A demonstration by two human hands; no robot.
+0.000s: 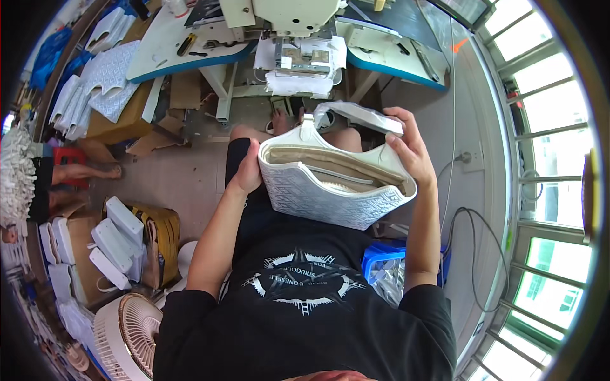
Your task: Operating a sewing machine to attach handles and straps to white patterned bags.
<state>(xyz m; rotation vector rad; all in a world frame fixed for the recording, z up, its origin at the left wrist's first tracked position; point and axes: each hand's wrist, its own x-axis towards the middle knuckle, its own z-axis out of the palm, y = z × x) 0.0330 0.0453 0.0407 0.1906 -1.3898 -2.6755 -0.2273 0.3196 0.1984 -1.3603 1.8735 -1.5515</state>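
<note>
A white handbag (337,197) with an embossed, silvery pattern sits tilted over my lap, its mouth gaping toward me. Inside it show a beige lining and a zipped pocket. My left hand (249,169) grips the bag's left side, thumb up along the edge. At the upper right corner, my right hand (412,147) closes its fingers on the bag's strap (362,116), which is partly wrapped in clear plastic. The strap's left end joins the bag at a white tab. My right palm lies close to the bag's right side; the exact contact there is hidden.
Ahead stands a sewing machine (298,16) between blue-edged table wings (184,60). Patterned white bag pieces (114,73) lie on cartons at left. Lower left are white bags (121,238) and a fan (127,324). A blue crate (375,254) stands by my right arm, near hanging cables.
</note>
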